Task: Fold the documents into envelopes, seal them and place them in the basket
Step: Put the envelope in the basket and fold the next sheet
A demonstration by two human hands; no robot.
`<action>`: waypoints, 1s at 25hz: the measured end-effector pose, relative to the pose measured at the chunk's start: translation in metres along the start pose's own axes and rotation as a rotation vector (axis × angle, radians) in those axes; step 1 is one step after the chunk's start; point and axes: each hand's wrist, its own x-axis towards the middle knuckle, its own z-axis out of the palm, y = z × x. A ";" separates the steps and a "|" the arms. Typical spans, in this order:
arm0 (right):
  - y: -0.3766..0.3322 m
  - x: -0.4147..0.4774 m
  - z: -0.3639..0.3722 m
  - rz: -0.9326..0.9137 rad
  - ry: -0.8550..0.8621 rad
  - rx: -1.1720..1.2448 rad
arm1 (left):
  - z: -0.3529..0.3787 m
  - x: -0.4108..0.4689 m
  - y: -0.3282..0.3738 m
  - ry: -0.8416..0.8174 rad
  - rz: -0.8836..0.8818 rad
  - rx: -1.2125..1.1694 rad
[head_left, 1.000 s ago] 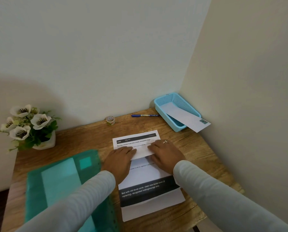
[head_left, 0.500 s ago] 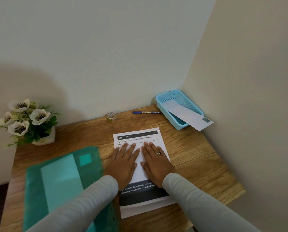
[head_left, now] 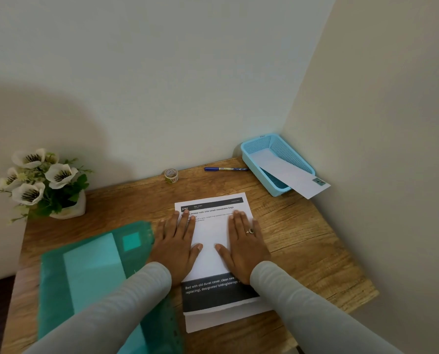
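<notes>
We are pressing the document (head_left: 210, 233) flat in the middle of the table (head_left: 302, 238), its lower part doubled up over the print and another sheet lying underneath. Our left hand (head_left: 176, 245) and right hand (head_left: 245, 244) are lying palm down with fingers straight on either side of the flap, gripping nothing. The risk, as we are judging it: the sheet below sliding while we crease and skewing the fold, so it jams in an envelope. One envelope (head_left: 287, 172) is leaning out of the basket (head_left: 254, 145) at the far right corner.
</notes>
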 end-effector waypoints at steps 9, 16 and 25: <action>0.038 -0.010 0.000 -0.009 -0.015 0.021 | -0.008 -0.002 0.003 -0.034 0.003 0.040; 0.041 -0.011 0.000 0.038 -0.032 0.032 | -0.022 0.017 0.061 -0.050 0.149 0.081; 0.046 -0.011 0.003 0.025 -0.029 0.024 | -0.015 0.002 0.010 -0.064 0.014 0.074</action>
